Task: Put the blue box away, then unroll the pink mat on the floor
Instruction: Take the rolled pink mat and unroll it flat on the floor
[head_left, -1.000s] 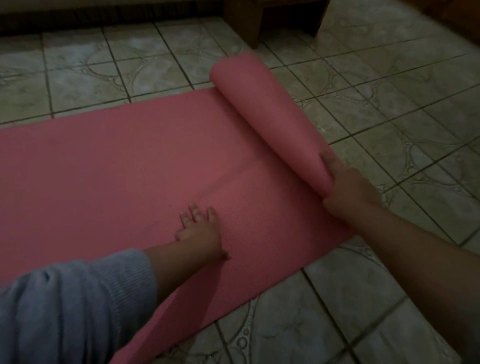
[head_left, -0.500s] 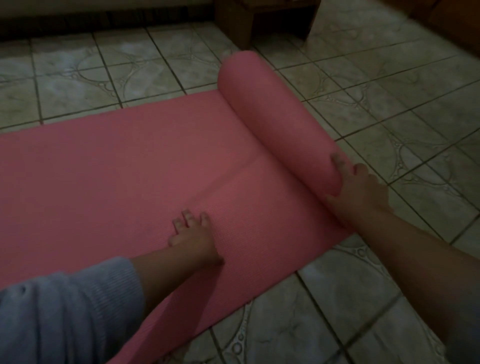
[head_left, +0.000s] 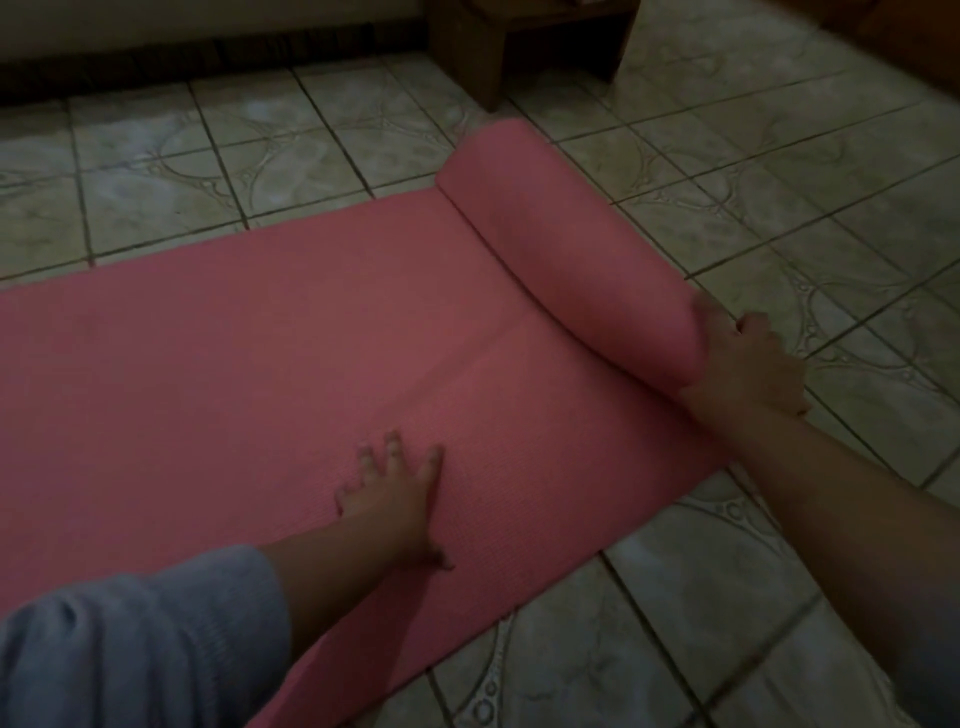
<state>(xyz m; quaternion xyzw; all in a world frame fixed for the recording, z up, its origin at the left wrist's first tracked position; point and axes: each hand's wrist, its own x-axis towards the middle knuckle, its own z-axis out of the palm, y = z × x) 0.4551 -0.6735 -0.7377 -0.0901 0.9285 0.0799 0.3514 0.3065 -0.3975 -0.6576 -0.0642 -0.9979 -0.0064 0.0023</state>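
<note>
Tiled floor (head_left: 727, 597), half-unrolled pink mat (head_left: 234, 353); left hand (head_left: 395, 493) flat, spread; right hand (head_left: 748, 364) cupping roll end.

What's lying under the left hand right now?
The left hand rests flat on the unrolled part of the pink mat. Under the mat is the tiled floor, which shows around its edges; whatever lies directly beneath is covered.

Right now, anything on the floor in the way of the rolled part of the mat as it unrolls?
Nothing visible on the tiled floor directly beyond the roll. A wooden furniture leg stands past the roll's far end, off to the side. The right hand is at the roll's near end; the left hand presses the flat mat.
</note>
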